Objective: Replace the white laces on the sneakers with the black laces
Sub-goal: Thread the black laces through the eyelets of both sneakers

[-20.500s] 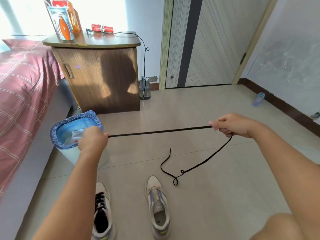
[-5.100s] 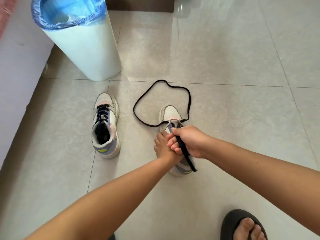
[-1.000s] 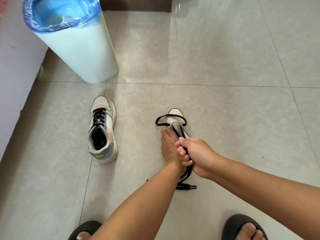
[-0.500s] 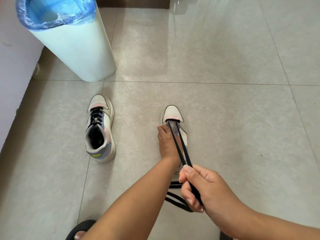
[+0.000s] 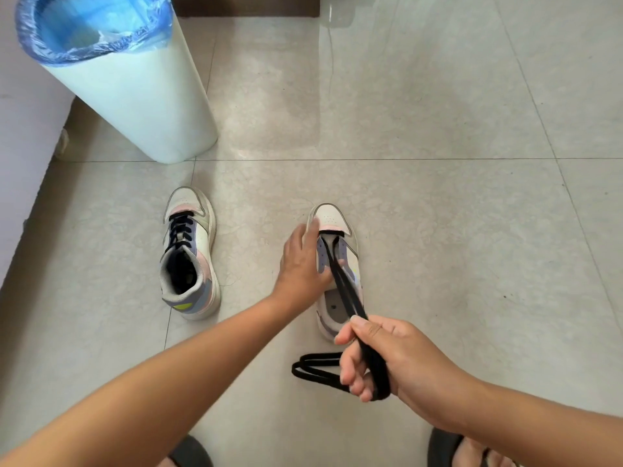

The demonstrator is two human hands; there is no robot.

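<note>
Two white sneakers stand on the tiled floor, toes pointing away from me. The left sneaker (image 5: 188,254) is laced in black. The right sneaker (image 5: 333,220) has a black lace (image 5: 340,281) through its front eyelets only, both strands drawn taut back toward me. My left hand (image 5: 301,261) rests on the right sneaker's left side, its fingers reaching toward the toe. My right hand (image 5: 377,358) grips both strands together below the shoe's heel; the loose ends loop out to the left of that hand.
A white bin (image 5: 135,92) with a blue liner stands at the far left, next to a pale bed side (image 5: 20,136). Dark slippers on my feet (image 5: 472,449) show at the bottom edge. A wooden cabinet base (image 5: 246,5) lies at the top.
My right hand has pulled the lace strands further back toward me, taking up the loop at the toe. My left hand slid forward along the shoe's side.
</note>
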